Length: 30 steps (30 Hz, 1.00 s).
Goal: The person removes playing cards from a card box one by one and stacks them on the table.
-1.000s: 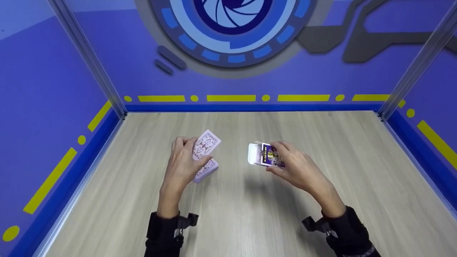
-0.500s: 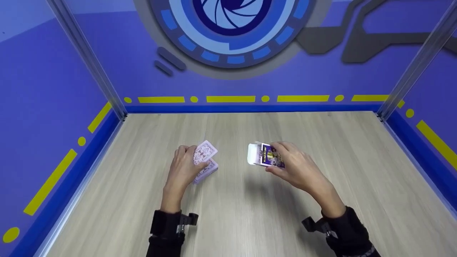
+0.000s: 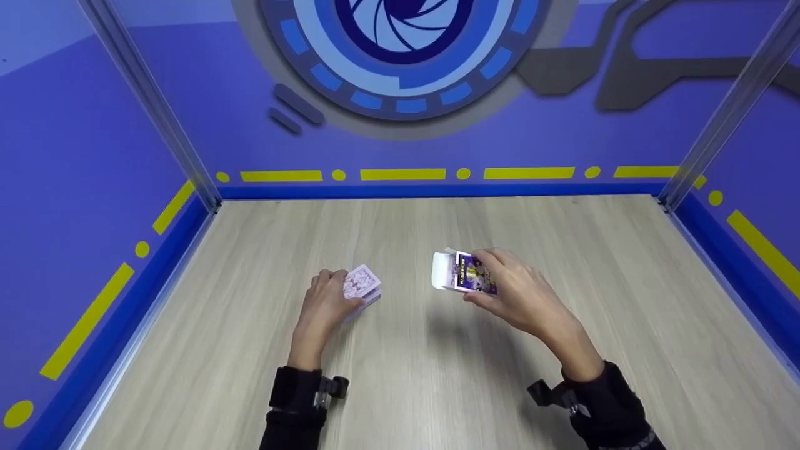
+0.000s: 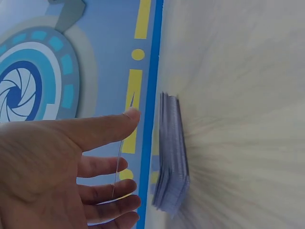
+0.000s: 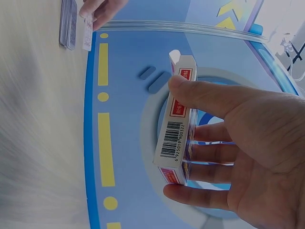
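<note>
My left hand (image 3: pixel 320 304) pinches a single playing card (image 3: pixel 360 281) between thumb and fingers, its pink-and-white patterned back facing up. In the left wrist view the card appears edge-on as a thin line, apart from the deck. Just below it a deck of playing cards (image 4: pixel 172 152) lies on the table, its stacked edges slightly uneven. The card and hand cover most of the deck in the head view. My right hand (image 3: pixel 524 292) grips a purple-and-white card box (image 3: pixel 475 273) above the table, its white end flap open toward the left. A barcode shows on the box's narrow side (image 5: pixel 172 138).
The light wood-grain table (image 3: pixel 400 375) is bounded by blue printed panels (image 3: pixel 400 153) at the back and both sides. Metal posts (image 3: pixel 153 100) stand at the back corners. Both wrists wear black camera straps (image 3: pixel 297 395).
My left hand and the card have lowered toward the deck, the card coming nearer and covering more of it. My right hand keeps the box almost where it was.
</note>
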Each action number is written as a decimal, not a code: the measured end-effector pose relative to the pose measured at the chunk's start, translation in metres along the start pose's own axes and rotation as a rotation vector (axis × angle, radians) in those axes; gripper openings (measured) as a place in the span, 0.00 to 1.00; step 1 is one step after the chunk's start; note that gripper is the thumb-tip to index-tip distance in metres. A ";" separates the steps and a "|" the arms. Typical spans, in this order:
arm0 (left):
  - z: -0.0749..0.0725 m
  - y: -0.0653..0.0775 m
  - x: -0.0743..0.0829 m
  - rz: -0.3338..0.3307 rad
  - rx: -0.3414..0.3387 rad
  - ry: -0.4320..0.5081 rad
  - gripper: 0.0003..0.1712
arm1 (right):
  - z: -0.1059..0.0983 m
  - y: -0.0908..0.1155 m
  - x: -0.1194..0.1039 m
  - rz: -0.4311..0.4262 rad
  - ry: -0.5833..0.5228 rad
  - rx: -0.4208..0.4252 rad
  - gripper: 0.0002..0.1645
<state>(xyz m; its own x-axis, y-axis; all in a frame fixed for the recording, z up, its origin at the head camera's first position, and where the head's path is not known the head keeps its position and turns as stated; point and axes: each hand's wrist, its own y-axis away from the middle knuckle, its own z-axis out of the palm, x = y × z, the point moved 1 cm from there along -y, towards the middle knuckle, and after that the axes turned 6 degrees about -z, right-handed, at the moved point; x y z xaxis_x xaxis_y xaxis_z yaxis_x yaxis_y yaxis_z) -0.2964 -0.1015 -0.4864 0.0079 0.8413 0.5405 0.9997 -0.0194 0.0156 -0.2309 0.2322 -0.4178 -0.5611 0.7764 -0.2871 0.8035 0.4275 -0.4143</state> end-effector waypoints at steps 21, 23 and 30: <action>0.013 -0.003 -0.008 -0.067 -0.112 -0.045 0.41 | 0.000 0.000 0.000 -0.003 -0.012 -0.006 0.41; 0.010 -0.002 -0.006 -0.070 -0.107 -0.056 0.45 | 0.000 0.000 0.000 -0.001 -0.012 -0.009 0.41; -0.013 0.014 0.035 0.081 0.158 0.028 0.34 | 0.000 0.000 0.000 0.002 0.005 -0.015 0.42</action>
<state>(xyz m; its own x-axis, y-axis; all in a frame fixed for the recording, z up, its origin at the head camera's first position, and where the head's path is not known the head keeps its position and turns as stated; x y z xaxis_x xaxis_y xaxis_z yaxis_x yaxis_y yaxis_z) -0.2821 -0.0798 -0.4564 0.0904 0.8249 0.5580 0.9870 0.0005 -0.1607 -0.2305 0.2321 -0.4173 -0.5588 0.7795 -0.2832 0.8073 0.4332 -0.4006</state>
